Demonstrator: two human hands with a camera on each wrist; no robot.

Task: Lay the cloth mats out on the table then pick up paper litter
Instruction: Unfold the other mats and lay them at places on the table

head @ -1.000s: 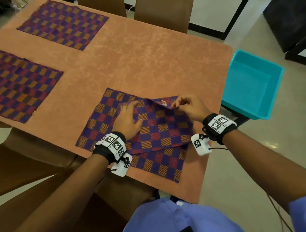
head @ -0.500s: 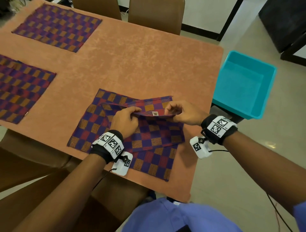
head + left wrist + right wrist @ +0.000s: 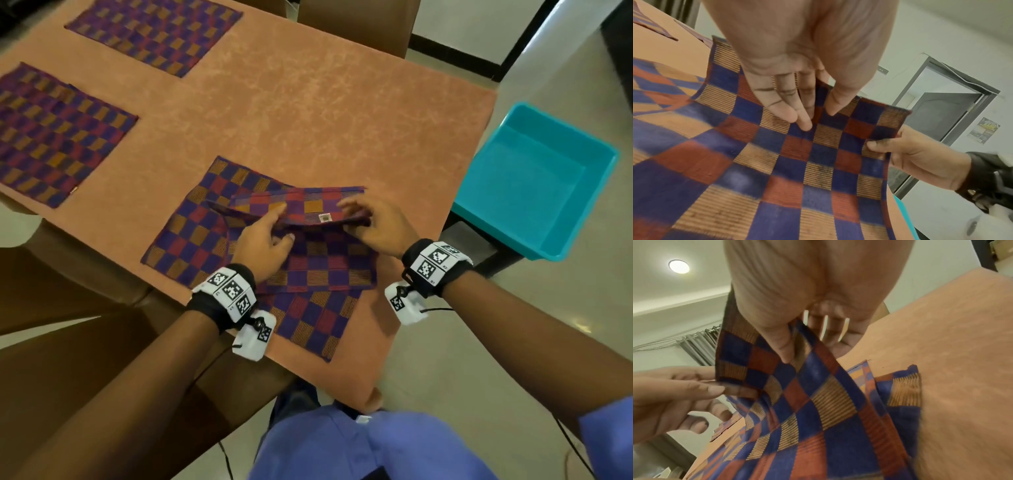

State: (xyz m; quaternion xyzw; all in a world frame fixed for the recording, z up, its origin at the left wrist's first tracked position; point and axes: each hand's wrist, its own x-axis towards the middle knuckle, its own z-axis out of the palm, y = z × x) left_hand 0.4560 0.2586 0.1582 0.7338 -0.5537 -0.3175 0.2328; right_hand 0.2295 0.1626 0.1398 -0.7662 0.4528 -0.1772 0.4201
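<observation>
Two checked purple, red and orange cloth mats lie stacked near the table's front edge. My left hand [image 3: 281, 222] and right hand [image 3: 349, 216] both pinch the far edge of the top mat [image 3: 308, 209] and hold it raised and folded back toward me. The mat under it [image 3: 191, 233] lies flat and skewed, sticking out to the left and front. The left wrist view shows the left hand [image 3: 818, 116] with thumb and fingers on the mat [image 3: 797, 162]. In the right wrist view, the right hand [image 3: 807, 350] clamps the mat's edge [image 3: 818, 402].
Two more mats lie flat on the orange-covered table [image 3: 308, 120], one at the left [image 3: 58, 137] and one at the back left [image 3: 154, 31]. A teal tub [image 3: 534, 192] stands off the table's right edge. Brown chairs stand at the far side [image 3: 352, 24] and near left [image 3: 68, 308].
My left hand went from lying flat on the top mat to pinching its far edge. Both hands have lifted that edge and drawn it back toward me.
</observation>
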